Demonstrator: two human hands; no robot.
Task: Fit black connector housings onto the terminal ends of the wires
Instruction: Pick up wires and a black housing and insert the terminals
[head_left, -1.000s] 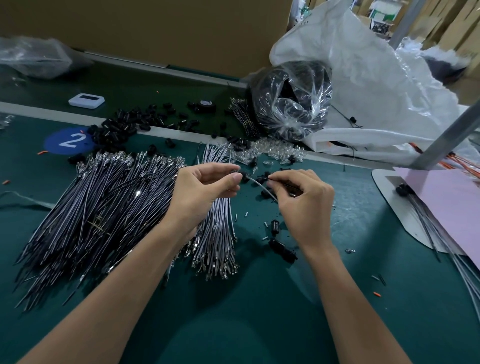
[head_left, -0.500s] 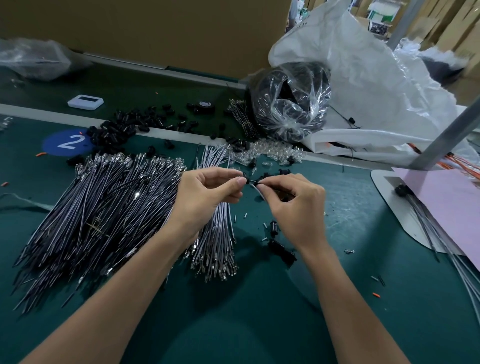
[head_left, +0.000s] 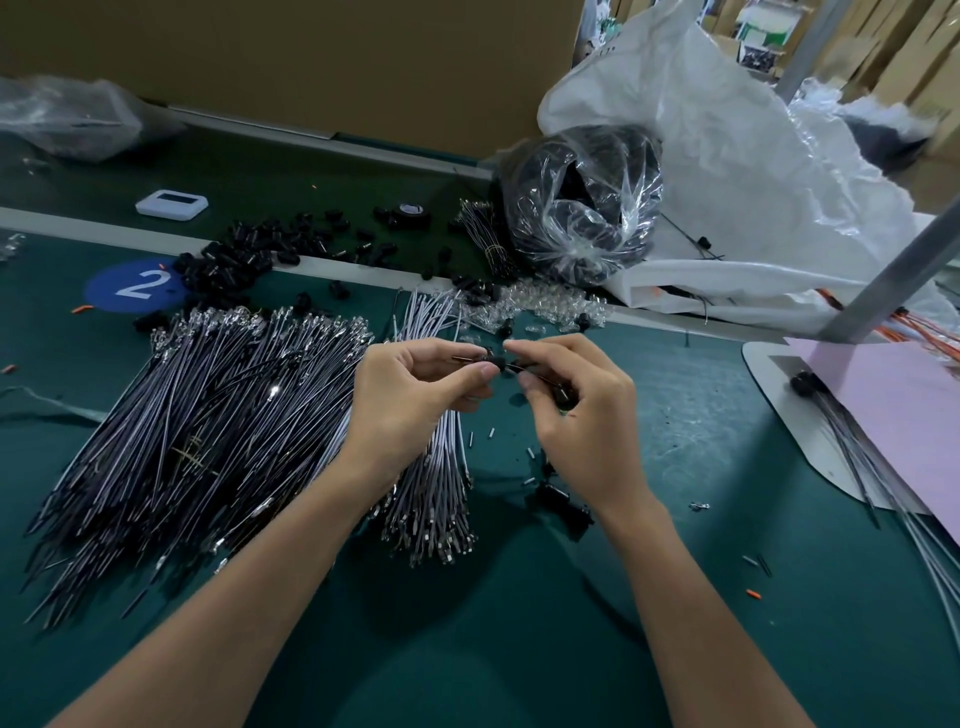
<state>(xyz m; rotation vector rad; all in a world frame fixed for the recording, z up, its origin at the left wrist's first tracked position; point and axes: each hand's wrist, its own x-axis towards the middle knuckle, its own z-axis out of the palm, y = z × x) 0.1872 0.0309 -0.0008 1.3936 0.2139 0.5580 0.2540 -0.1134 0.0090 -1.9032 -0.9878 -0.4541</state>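
A green tabletop (head_left: 467, 649) runs to a brown wall, with a white sack (head_left: 753, 182) slumped at the far right. Both hands meet above the middle of it. The left hand (head_left: 415, 395) has its grip closed on a black housing (head_left: 493, 359), pinched between thumb and forefinger, with a thin brownish pin showing beside the fingers. The right hand (head_left: 582, 415) pinches a dark wire (head_left: 537, 376) just beside the housing; the wire's end touches the housing, though how far in it sits cannot be told. The rest of the wire runs back under the curled fingers.

Left of the hands lies a wide pile of wires (head_left: 208, 426), metal terminals at its far end. A smaller bundle (head_left: 441, 478) lies under the left wrist. Loose housings (head_left: 234, 265) are heaped at the far edge, next to a blue disc (head_left: 137, 286) marked 2. Clear parts (head_left: 545, 312) lie scattered in front of a clear bag (head_left: 582, 208) of black items. A pink sheet (head_left: 893, 405) lies at the right.
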